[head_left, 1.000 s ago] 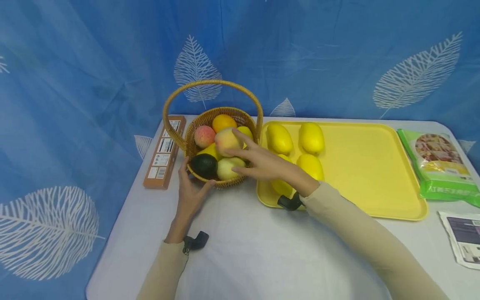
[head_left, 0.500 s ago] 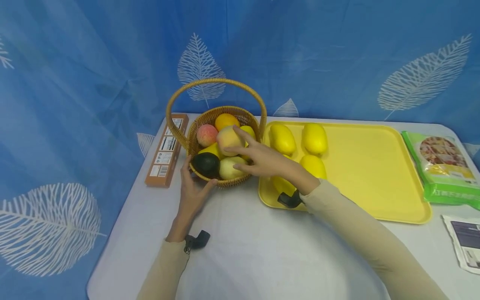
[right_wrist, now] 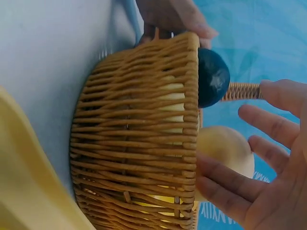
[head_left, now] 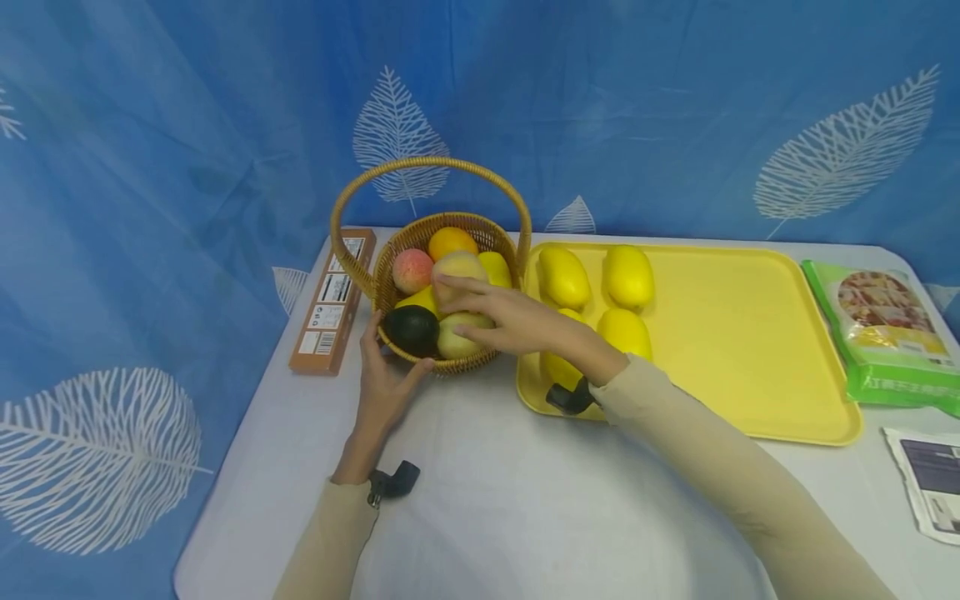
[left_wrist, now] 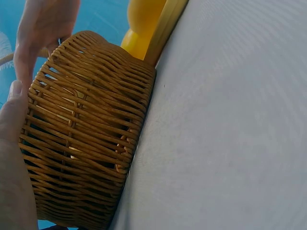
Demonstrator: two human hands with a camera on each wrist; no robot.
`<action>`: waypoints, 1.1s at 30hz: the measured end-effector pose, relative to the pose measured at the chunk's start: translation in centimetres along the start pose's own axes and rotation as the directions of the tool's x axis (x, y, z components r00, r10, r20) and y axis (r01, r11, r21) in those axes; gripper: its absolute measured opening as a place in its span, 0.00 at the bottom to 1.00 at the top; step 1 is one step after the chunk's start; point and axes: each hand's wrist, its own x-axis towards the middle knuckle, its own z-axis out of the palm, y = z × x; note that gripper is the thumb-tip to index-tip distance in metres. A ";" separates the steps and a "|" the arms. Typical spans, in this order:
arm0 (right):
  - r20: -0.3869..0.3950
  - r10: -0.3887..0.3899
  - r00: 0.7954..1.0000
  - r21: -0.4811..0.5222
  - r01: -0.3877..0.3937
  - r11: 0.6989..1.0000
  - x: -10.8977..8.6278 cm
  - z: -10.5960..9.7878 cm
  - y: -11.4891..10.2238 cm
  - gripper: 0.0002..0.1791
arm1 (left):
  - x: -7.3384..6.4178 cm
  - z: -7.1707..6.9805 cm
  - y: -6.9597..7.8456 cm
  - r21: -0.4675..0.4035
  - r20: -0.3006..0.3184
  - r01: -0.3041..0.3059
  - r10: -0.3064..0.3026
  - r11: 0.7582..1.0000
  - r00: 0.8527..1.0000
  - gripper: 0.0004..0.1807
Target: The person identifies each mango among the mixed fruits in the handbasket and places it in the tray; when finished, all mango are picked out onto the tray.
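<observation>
A wicker basket (head_left: 392, 353) with a tall arched handle stands on the white table, full of fruit. My left hand (head_left: 381, 392) holds its front left side, thumb and fingers spread around the wall near the rim. Over the basket my right hand (head_left: 517, 318) lies with loosely extended fingers, touching a pale peach (head_left: 457, 265) on top of the pile. Around that peach are a pinkish peach (head_left: 412, 271), an orange (head_left: 452, 242), a dark green avocado (head_left: 411, 329), a pale green round fruit (head_left: 459, 343) and yellow fruits (head_left: 495, 268). The right hand partly hides the pile.
Right of the basket lies a yellow tray (head_left: 735, 333) bearing several yellow lemons (head_left: 564, 277). A brown box (head_left: 330, 308) is left of the basket. A green food bag (head_left: 885, 333) and a white packet (head_left: 930, 479) lie at the far right. A blue leaf-print cloth (head_left: 637, 117) hangs behind.
My right hand's fingers have shifted slightly left and lower across the pale peach, which stays atop the pile. The left hand keeps its place on the basket.
</observation>
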 end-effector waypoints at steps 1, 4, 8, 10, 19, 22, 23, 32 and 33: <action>-0.002 -0.001 1.000 0.002 0.001 1.000 0.2 0.0 0.2 0.23 | 0.0 0.0 0.0 -0.001 0.000 0.000 0.000 1.000 1.000 0.56; -0.007 -0.001 1.000 -0.006 0.001 1.000 1.1 -0.3 0.7 0.23 | -0.1 0.0 0.0 -0.004 0.004 0.005 -0.005 1.000 1.000 0.56; 0.006 -0.018 1.000 -0.004 0.018 1.000 2.2 -0.6 1.1 0.23 | -0.1 0.0 -0.1 -0.008 0.009 0.014 -0.014 1.000 1.000 0.56; 0.027 -0.027 0.999 -0.013 0.027 1.000 2.7 -0.6 1.0 0.23 | -0.1 -0.1 0.0 -0.008 0.009 0.016 -0.016 1.000 1.000 0.56; 0.103 -0.017 0.995 -0.016 0.018 1.000 3.2 -0.3 0.9 0.25 | 0.0 -0.1 0.2 -0.013 0.014 0.003 -0.003 1.000 1.000 0.55; 0.114 0.000 0.994 -0.008 0.001 1.000 3.1 -0.3 0.9 0.26 | 0.0 -0.2 0.3 -0.011 0.010 0.002 -0.002 1.000 1.000 0.55; 0.120 0.005 0.993 -0.007 -0.004 1.000 3.0 -0.3 0.8 0.26 | 0.0 -0.2 0.3 -0.010 0.009 0.004 -0.004 1.000 1.000 0.56; 0.110 -0.025 0.994 -0.019 0.027 0.999 3.8 -1.2 -0.2 0.27 | 0.1 -0.1 0.1 0.006 0.007 0.017 -0.017 1.000 1.000 0.55; 0.107 -0.024 0.994 0.002 0.024 1.000 4.0 -1.3 -0.3 0.27 | 0.1 -0.1 0.0 0.008 0.007 0.018 -0.018 1.000 1.000 0.55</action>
